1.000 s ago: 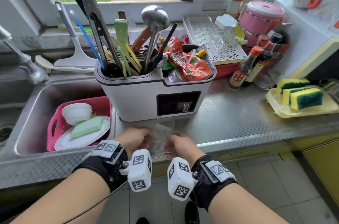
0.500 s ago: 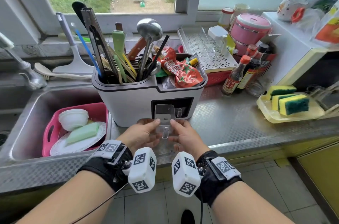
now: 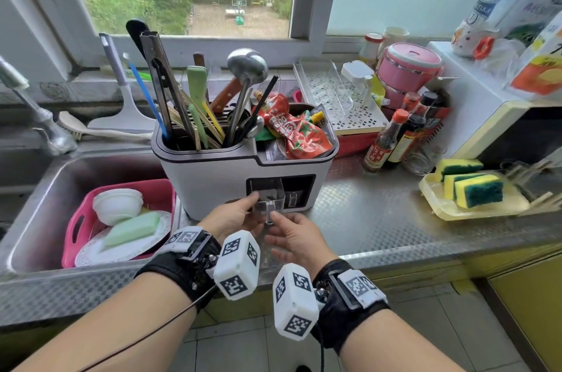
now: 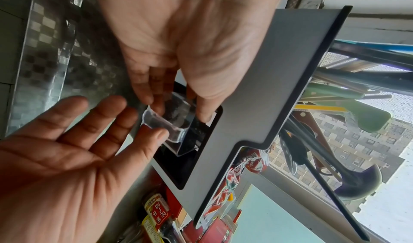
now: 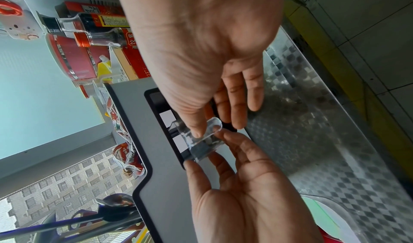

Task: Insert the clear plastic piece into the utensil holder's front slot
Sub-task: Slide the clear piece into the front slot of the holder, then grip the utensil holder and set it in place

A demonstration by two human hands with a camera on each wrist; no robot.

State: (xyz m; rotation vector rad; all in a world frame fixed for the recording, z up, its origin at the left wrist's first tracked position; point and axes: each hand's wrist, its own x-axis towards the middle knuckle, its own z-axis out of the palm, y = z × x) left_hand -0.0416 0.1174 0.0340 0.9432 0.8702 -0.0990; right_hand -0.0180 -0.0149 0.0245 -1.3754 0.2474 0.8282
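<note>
The white utensil holder (image 3: 213,183) (image 4: 268,88) (image 5: 161,158) stands on the steel counter, its dark front slot (image 3: 299,189) (image 4: 178,167) facing me. The clear plastic piece (image 3: 267,198) (image 4: 170,123) (image 5: 201,140) sits partly inside the slot's left half, its tab sticking out toward me. My left hand (image 3: 252,204) (image 4: 176,109) (image 5: 208,149) pinches the piece between thumb and fingers. My right hand (image 3: 273,219) (image 4: 140,119) (image 5: 216,128) has straight fingers, and its thumb presses on the tab.
A pink basin (image 3: 79,219) with a bowl and a plate sits in the sink at left. Sauce bottles (image 3: 392,140) stand right of the holder, and a tray of sponges (image 3: 471,192) lies further right. The counter's front edge runs just under my wrists.
Both hands lifted the clear piece off the counter to the slot. It has gone from held in front of the opening to partly inside its left half.
</note>
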